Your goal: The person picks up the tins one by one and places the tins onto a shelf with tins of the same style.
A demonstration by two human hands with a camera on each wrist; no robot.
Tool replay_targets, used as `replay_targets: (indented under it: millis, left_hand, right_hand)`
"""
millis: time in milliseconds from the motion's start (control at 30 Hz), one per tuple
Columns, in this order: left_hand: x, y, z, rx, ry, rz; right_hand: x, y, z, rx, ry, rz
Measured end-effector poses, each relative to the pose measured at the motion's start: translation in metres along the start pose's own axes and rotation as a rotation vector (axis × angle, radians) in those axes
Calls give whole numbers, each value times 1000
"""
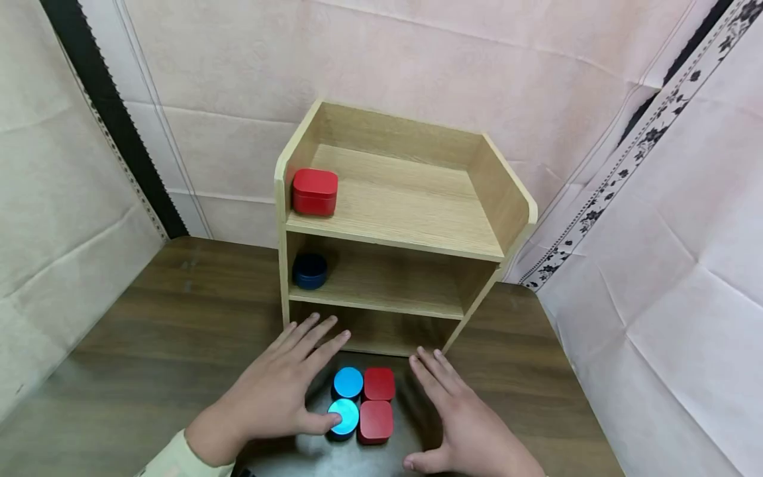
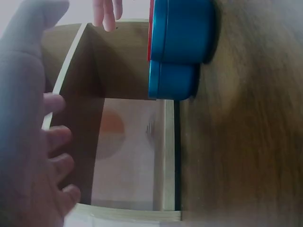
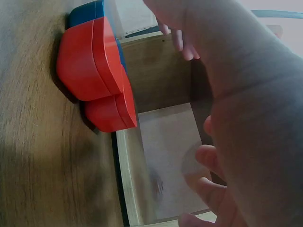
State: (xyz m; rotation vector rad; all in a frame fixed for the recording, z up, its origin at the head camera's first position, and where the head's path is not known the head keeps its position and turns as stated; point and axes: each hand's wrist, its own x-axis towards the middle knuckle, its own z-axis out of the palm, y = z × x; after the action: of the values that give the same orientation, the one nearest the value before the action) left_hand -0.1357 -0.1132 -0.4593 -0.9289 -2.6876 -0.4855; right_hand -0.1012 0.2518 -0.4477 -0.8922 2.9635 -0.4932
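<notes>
Two round blue-lidded tins, a rear one (image 1: pixel 348 382) and a front one (image 1: pixel 342 417), stand beside two red square tins, rear (image 1: pixel 379 384) and front (image 1: pixel 375 422), grouped before the shelf. My left hand (image 1: pixel 271 394) hovers at their left, fingers spread, its thumb over the front blue tin's edge; touching or not, I cannot tell. To their right my right hand (image 1: pixel 467 421) is held apart from them, fingers extended and holding nothing. The left wrist view shows the blue tins (image 2: pixel 184 33) past the left hand (image 2: pixel 28 127); the right wrist view shows the red tins (image 3: pixel 87 61).
A wooden three-level shelf (image 1: pixel 393 237) stands behind the tins. On its top level at the left sits another red tin (image 1: pixel 314 192), and a dark blue round tin (image 1: pixel 309 271) is on the middle level at the left. Pale cloth (image 1: pixel 381 59) hangs around the table (image 1: pixel 149 358).
</notes>
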Motion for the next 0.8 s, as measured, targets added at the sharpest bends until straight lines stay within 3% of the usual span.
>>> replay_targets:
  millis: [233,600,800]
  left_hand:
    - [1,-7,-1,-67,121,22]
    - [1,-8,3,-59,134,28]
    - [1,-10,3,-105,260,64]
  right_hand:
    - [1,-1,3,14,7,-12]
    - [3,1,9,61,-26,3]
    - [5,1,11,106,-50,33]
